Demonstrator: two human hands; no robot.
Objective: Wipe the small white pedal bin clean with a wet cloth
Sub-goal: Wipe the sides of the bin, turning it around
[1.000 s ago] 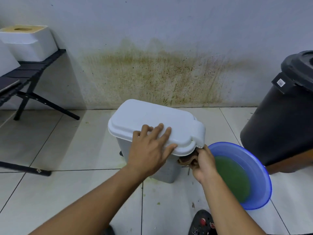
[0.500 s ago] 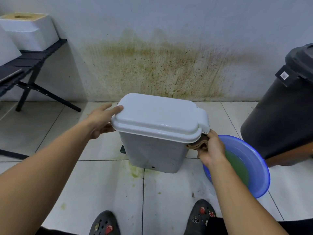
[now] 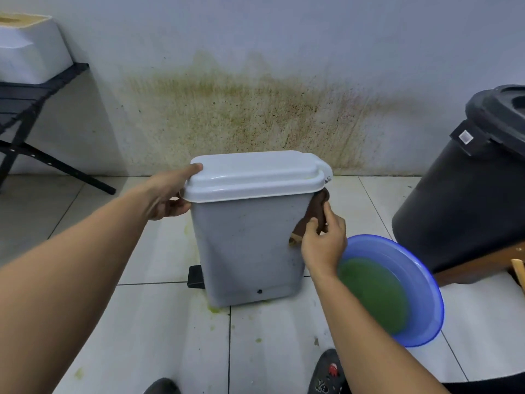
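Note:
The small white pedal bin [image 3: 247, 245] stands on the tiled floor in the middle of the view, lid closed, its black pedal [image 3: 196, 276] poking out at the lower left. My left hand [image 3: 170, 194] grips the left edge of the lid, thumb on top. My right hand [image 3: 322, 240] presses a brown cloth [image 3: 315, 214] against the bin's right side just under the lid. Small dark specks dot the bin's front wall.
A blue basin [image 3: 420, 282] of green water sits on the floor right of the bin. A large black bin [image 3: 466, 194] stands at far right. A black folding table [image 3: 25, 98] with a white box [image 3: 31, 49] is at far left. The wall behind is stained; green drips mark the tiles.
My left hand left the lid's top and now holds its left edge. My right hand slid the cloth down the bin's right side. The view dropped lower and nearer.

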